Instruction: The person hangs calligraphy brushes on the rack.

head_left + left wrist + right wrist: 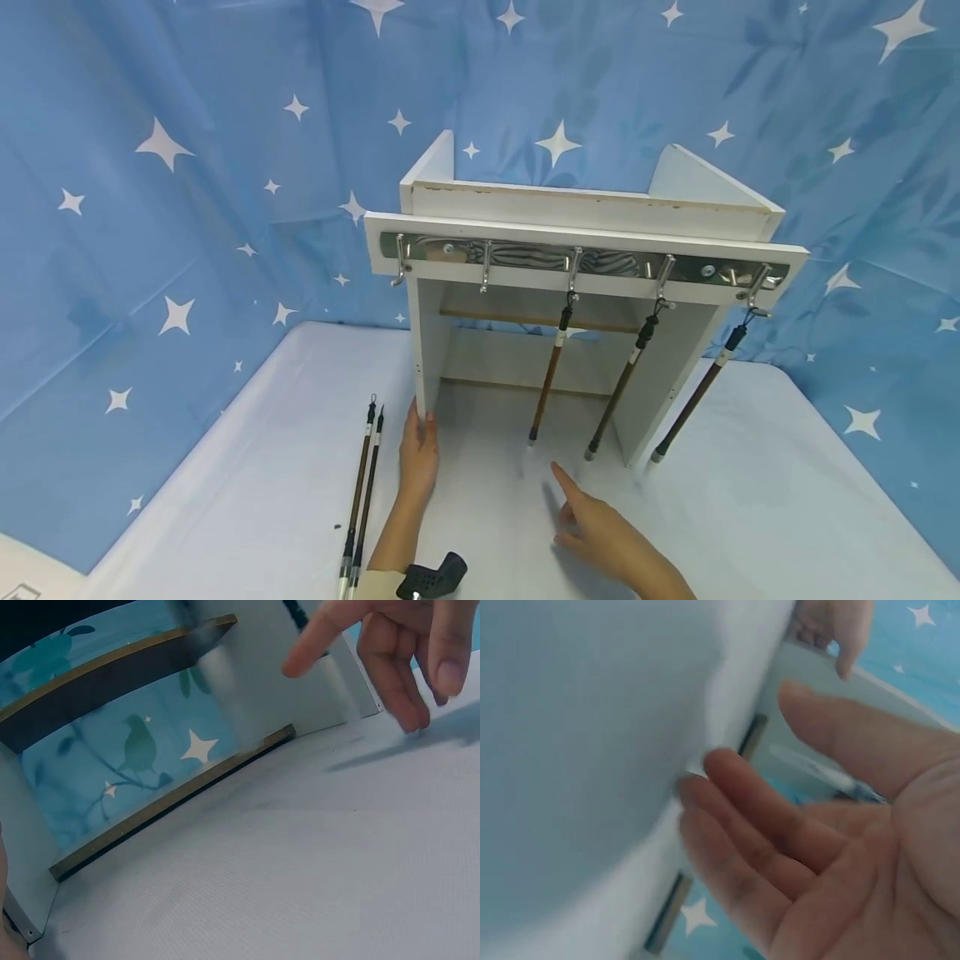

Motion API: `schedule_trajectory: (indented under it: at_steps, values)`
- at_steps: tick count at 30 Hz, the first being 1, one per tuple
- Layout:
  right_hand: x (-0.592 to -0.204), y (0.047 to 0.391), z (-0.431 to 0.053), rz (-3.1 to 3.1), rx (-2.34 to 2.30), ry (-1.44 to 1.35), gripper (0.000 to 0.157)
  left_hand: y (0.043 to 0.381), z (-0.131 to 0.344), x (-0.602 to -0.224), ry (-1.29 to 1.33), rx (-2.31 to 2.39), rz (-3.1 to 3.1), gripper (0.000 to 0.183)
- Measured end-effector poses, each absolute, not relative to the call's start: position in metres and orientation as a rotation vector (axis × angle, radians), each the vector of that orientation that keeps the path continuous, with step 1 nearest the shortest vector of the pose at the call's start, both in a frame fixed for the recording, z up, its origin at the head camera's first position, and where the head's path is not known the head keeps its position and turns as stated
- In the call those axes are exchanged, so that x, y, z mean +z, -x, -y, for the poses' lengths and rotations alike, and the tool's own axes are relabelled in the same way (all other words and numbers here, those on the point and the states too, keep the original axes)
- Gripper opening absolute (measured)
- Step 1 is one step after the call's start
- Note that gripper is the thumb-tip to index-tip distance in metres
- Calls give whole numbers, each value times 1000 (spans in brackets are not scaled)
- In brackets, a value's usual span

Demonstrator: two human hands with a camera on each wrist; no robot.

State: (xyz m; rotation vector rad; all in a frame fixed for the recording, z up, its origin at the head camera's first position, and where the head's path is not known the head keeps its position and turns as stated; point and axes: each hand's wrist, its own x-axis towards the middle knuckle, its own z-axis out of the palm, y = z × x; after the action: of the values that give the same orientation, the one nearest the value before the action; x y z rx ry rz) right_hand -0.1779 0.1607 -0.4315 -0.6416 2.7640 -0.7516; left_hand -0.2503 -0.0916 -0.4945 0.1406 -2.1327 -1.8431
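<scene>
The shelf (431, 333) was steadied at the lower end of its left side, where the panel's edge was grasped between the thumb and fingers of the left hand (418, 454). Nothing was held by the right hand (596, 529), which was poised before the shelf's opening, forefinger extended and the other fingers loosely bent, near the lower tips of the hanging brushes; no contact could be made out.

Three brushes, the inner one (551, 370), the middle one (615, 400) and the outer one (701, 387), were hung by their loops from the shelf's hook rail (525, 250), on its third, fourth and fifth hooks from the left. Two more brushes (360, 492) were laid side by side on the table (247, 500), left of the shelf.

For good work, it was judged, the shelf should be braced firmly without being tilted, lest the loops be jolted. The hanging tips should be approached slowly, so that no brush is set swinging, and each loop should be seated deep in its hook's bend.
</scene>
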Motion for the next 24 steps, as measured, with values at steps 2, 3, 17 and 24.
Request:
schedule_trajectory:
  at_steps: [2, 3, 17, 24]
  values:
    - [-426, 179, -166, -2756, -739, 644, 74, 250, 92, -494, -146, -1856, 2140, 54]
    - [-423, 180, -168, -2769, -741, 631, 69, 250, 93, -494, -152, -1880, 2136, 55]
    - [-413, 180, -166, -2749, -928, 664, 48, 251, 95, -491, -167, -1893, 2162, 56]
    - [-420, 175, -161, -2802, -902, 782, 47, 251, 93, -491, -151, -1894, 2143, 55]
